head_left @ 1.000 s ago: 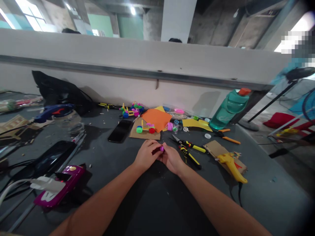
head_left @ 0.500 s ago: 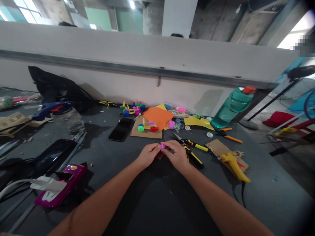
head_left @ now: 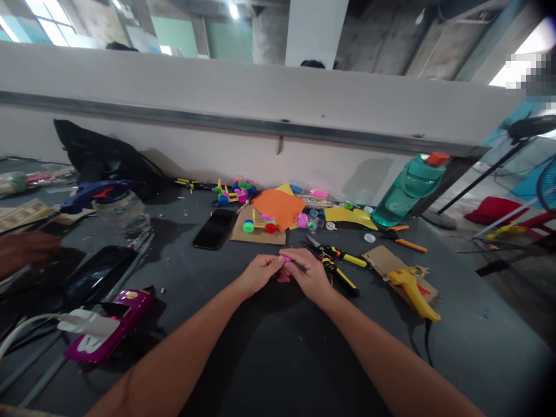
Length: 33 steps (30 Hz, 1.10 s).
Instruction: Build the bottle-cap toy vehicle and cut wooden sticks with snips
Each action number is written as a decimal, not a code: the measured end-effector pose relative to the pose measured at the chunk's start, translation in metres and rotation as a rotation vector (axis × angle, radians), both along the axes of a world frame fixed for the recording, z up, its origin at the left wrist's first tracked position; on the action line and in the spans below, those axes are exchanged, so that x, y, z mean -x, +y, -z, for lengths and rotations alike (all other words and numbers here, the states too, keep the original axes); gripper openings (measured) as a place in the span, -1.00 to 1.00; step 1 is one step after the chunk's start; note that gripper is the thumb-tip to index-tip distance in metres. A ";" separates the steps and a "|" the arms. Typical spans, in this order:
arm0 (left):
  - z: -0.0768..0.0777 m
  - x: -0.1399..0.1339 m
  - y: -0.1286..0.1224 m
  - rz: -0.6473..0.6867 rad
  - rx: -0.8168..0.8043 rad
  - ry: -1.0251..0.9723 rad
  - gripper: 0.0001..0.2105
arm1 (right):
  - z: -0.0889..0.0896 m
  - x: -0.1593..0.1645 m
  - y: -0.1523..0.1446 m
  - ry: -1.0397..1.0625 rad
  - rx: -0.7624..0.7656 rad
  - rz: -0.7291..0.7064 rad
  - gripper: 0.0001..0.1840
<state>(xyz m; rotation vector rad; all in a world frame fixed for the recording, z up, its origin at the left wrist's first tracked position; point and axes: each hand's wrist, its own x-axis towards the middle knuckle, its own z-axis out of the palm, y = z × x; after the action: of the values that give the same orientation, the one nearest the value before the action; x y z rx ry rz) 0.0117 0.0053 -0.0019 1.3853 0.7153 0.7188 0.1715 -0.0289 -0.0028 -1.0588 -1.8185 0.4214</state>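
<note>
My left hand (head_left: 259,273) and my right hand (head_left: 309,272) meet over the middle of the dark table, both closed on one small pink-purple piece (head_left: 287,259). Fingers cover most of it, so its kind cannot be made out. Just right of my right hand lie yellow-and-black pliers (head_left: 341,277) and a similar tool with pointed metal jaws (head_left: 347,256). Beyond the hands, a small toy car (head_left: 259,225) with green and red wheels stands on a cardboard piece (head_left: 243,235), beside an orange sheet (head_left: 280,205).
A black phone (head_left: 214,229) lies left of the cardboard. To the right are a yellow glue gun (head_left: 410,289), orange-handled pliers (head_left: 406,243) and a teal bottle (head_left: 408,191). A purple power strip (head_left: 110,330) sits at left. Another person's hand (head_left: 28,249) is at the far left.
Another person's hand has come in at the far left. My fingers have shifted slightly around the pink-purple piece, which now shows less.
</note>
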 end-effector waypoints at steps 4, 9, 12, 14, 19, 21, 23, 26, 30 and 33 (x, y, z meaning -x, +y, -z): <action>0.002 -0.002 0.001 -0.009 0.001 0.007 -0.53 | -0.002 0.001 -0.001 0.000 -0.015 0.078 -0.82; 0.000 -0.003 0.001 -0.032 0.019 -0.008 -0.64 | -0.001 0.003 -0.002 0.008 0.007 0.111 -0.81; 0.000 -0.001 0.000 -0.048 0.035 -0.005 -0.65 | 0.001 0.002 -0.001 0.064 0.127 0.057 -0.66; 0.001 0.000 0.001 -0.030 0.049 -0.009 -0.64 | 0.002 0.001 0.000 0.098 0.185 0.009 -0.67; 0.005 -0.001 0.003 0.027 0.088 -0.027 -0.54 | 0.003 0.002 0.001 0.128 0.126 0.035 -0.83; 0.005 -0.001 0.003 0.034 0.062 -0.013 -0.57 | 0.003 0.003 -0.001 0.118 0.120 0.069 -0.83; 0.005 -0.002 0.002 0.036 0.045 0.000 -0.63 | 0.004 0.004 -0.001 0.107 0.128 0.080 -0.80; 0.005 -0.002 0.002 0.008 0.071 -0.016 -0.61 | 0.006 0.004 0.000 0.103 0.143 0.062 -0.67; 0.005 -0.002 0.001 -0.001 0.106 -0.027 -0.50 | 0.007 0.002 0.001 0.096 0.076 0.027 -0.80; 0.004 -0.004 0.001 -0.037 0.129 -0.016 -0.48 | 0.007 0.004 0.000 0.122 0.077 0.080 -0.84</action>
<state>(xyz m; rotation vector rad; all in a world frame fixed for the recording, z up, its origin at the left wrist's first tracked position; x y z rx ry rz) 0.0155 0.0064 -0.0063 1.2501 0.7633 0.7000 0.1680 -0.0291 -0.0095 -1.1302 -1.6582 0.5003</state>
